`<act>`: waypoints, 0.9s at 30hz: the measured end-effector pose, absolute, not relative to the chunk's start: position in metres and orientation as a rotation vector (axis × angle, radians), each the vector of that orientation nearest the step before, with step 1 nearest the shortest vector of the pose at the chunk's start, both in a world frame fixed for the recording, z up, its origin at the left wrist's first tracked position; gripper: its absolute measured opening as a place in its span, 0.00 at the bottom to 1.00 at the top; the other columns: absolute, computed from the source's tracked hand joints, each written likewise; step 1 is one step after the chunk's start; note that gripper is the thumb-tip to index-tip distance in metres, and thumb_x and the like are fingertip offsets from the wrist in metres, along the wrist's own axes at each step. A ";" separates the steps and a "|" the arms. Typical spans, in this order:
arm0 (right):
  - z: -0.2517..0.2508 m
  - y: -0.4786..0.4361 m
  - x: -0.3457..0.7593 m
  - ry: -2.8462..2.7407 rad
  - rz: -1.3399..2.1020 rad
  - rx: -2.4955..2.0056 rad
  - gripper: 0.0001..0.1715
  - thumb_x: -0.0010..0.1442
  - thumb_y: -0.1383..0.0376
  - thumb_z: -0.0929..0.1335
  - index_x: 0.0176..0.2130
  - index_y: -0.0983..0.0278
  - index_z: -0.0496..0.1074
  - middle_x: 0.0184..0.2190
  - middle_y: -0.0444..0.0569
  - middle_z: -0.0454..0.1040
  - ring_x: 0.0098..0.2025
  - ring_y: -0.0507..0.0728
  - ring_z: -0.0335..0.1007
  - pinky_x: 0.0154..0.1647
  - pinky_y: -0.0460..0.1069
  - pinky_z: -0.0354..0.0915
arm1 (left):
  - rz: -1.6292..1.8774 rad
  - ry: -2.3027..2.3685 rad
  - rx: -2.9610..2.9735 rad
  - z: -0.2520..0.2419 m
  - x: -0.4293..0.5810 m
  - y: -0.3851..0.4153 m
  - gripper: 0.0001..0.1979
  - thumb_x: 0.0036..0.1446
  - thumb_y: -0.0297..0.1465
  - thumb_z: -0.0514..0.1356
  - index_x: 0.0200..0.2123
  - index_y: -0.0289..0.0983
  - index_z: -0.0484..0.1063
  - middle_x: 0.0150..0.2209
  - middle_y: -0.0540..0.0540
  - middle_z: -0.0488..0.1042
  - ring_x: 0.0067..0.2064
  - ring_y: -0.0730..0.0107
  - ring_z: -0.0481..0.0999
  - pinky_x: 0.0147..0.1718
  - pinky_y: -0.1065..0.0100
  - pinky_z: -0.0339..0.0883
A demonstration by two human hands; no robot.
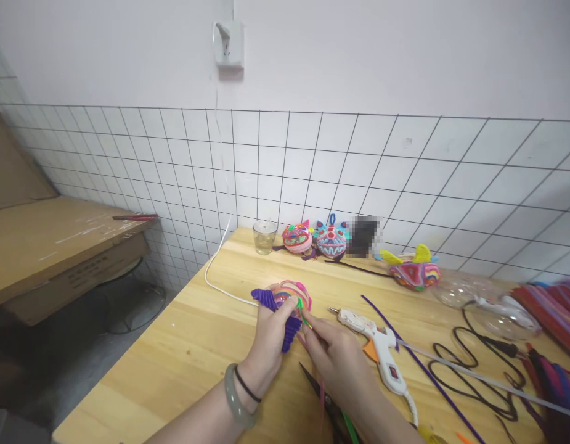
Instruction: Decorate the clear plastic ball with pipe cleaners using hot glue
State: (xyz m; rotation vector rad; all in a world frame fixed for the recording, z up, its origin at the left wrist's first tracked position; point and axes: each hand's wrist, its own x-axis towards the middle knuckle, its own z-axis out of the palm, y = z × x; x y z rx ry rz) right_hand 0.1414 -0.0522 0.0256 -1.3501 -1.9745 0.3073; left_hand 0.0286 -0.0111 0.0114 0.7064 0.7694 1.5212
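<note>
A round, multicoloured fuzzy ball (291,290) with a ribbed purple piece (291,333) at its side is held above the wooden table. My left hand (268,330) is wrapped round the ball and the purple piece, its thumb on the front near a green strip (300,304). The fingers of my right hand (333,351) pinch the green strip at the ball's right side. Beneath my right hand lie dark scissors (328,404), partly hidden. Just right of the hands rests a white glue gun (381,348) with an orange trigger.
Along the table's back stand a glass (265,237), two decorated balls (297,238) (331,239) and a fish-like piece (415,274). Purple pipe cleaner (423,370), black cord (469,382), clear plastic shells (458,291) and coloured bundles (550,314) lie at the right. White cable (220,293) crosses the left edge.
</note>
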 end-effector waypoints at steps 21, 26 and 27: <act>0.017 -0.050 0.137 -1.927 0.461 -1.293 0.20 0.64 0.67 0.59 0.47 0.68 0.76 0.29 0.52 0.79 0.31 0.58 0.75 0.34 0.50 0.70 | 1.531 0.736 0.729 0.009 0.031 -0.012 0.09 0.48 0.30 0.66 0.35 0.37 0.72 0.34 0.47 0.75 0.37 0.65 0.74 0.40 0.64 0.66; 0.018 -0.049 0.137 -1.927 0.436 -1.315 0.20 0.64 0.66 0.59 0.46 0.68 0.76 0.28 0.52 0.78 0.32 0.59 0.75 0.36 0.51 0.70 | 1.529 0.740 0.717 0.004 0.032 -0.012 0.12 0.49 0.34 0.67 0.37 0.37 0.73 0.37 0.46 0.75 0.40 0.65 0.73 0.44 0.64 0.65; 0.018 -0.049 0.137 -1.924 0.429 -1.319 0.20 0.64 0.66 0.59 0.46 0.69 0.76 0.28 0.52 0.78 0.32 0.59 0.75 0.36 0.51 0.70 | 1.530 0.739 0.721 0.003 0.033 -0.013 0.13 0.49 0.35 0.67 0.38 0.38 0.73 0.38 0.46 0.75 0.40 0.65 0.73 0.45 0.64 0.64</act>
